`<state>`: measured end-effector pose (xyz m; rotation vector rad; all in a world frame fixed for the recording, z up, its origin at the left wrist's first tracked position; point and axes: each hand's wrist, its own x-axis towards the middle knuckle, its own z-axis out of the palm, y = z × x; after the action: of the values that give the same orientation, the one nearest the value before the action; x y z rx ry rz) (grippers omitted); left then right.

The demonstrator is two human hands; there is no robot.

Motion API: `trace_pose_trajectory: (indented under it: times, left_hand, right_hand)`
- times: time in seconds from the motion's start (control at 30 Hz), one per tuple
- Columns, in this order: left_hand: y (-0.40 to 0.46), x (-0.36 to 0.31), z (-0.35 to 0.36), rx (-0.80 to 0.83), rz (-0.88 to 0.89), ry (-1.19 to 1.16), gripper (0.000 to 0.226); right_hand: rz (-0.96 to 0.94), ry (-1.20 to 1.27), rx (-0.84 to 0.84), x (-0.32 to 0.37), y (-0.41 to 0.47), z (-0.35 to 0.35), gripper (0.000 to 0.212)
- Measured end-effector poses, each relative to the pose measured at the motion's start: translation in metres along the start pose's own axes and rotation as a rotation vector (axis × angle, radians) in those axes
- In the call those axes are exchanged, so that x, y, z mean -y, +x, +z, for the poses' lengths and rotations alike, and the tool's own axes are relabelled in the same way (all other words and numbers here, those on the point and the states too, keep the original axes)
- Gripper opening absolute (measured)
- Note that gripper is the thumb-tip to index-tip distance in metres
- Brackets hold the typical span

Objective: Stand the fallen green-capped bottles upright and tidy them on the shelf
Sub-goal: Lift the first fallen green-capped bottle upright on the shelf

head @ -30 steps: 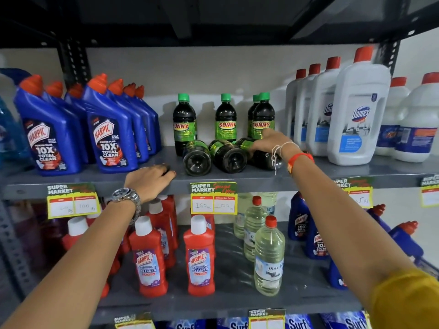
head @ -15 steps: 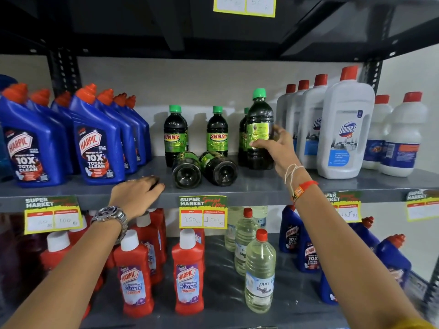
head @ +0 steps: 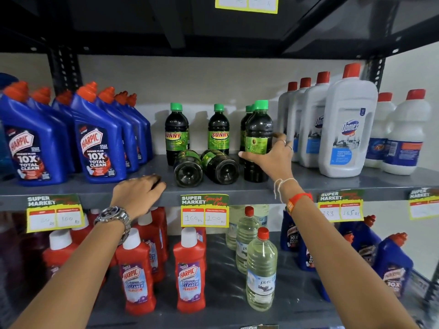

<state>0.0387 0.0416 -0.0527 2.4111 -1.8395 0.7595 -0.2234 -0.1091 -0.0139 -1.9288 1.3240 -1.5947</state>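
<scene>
Two fallen bottles (head: 206, 167) near shelf edge (head: 249, 192); right grip (head: 273, 160) holding upright bottle (head: 257, 141); left grip (head: 140, 191) flat

Blue Harpic bottles (head: 95, 148) (left), white Domex bottles (head: 346, 136).

Dark bottles (head: 258, 141) w/ green caps & labels; blue jugs (head: 97, 141), orange caps; white jugs (head: 346, 129), red caps; grey shelf (head: 332, 184).

Grey metal shelving (head: 308, 184) fills the frame, with dark perforated uprights (head: 63, 70) at upper left and upper right. A plain off-white wall (head: 213, 86) sits behind. The underside of the shelf above (head: 166, 22) is dark, and bright light throws soft shadows on the wall.
</scene>
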Motion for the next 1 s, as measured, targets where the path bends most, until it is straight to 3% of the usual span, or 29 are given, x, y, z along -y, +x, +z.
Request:
trace_pose_trajectory:
  times: [0.13,0.4,0.47,0.57,0.63,0.77,1.0]
  left_hand:
    - [-0.001,-0.001,-0.001,-0.01,-0.01,-0.031,0.052]
    - [-0.002,-0.001,-0.001,-0.066,-0.072,-0.149,0.05]
    - [-0.002,-0.002,-0.001,-0.069,-0.062,-0.125,0.05]
    - [-0.002,-0.002,-0.001,-0.054,-0.051,-0.095,0.049]
    - [-0.003,-0.002,-0.002,-0.041,-0.035,-0.056,0.049]
    - [-0.004,-0.003,-0.004,-0.033,-0.025,-0.031,0.049]
    - [-0.003,-0.003,-0.001,-0.035,-0.03,-0.025,0.049]
  right_hand:
    - [-0.052,-0.05,-0.065,0.003,0.003,0.003,0.094]
    - [0.189,0.444,0.286,-0.01,0.022,-0.019,0.07]
    - [0.145,0.361,0.247,-0.011,0.02,-0.017,0.076]
    - [0.027,-0.122,0.05,-0.004,0.012,-0.007,0.104]
    - [-0.015,-0.299,-0.071,0.002,0.003,-0.001,0.112]
    - [-0.022,-0.267,-0.134,0.004,0.003,0.007,0.103]
    - [0.058,0.019,0.044,-0.003,0.012,0.0,0.094]
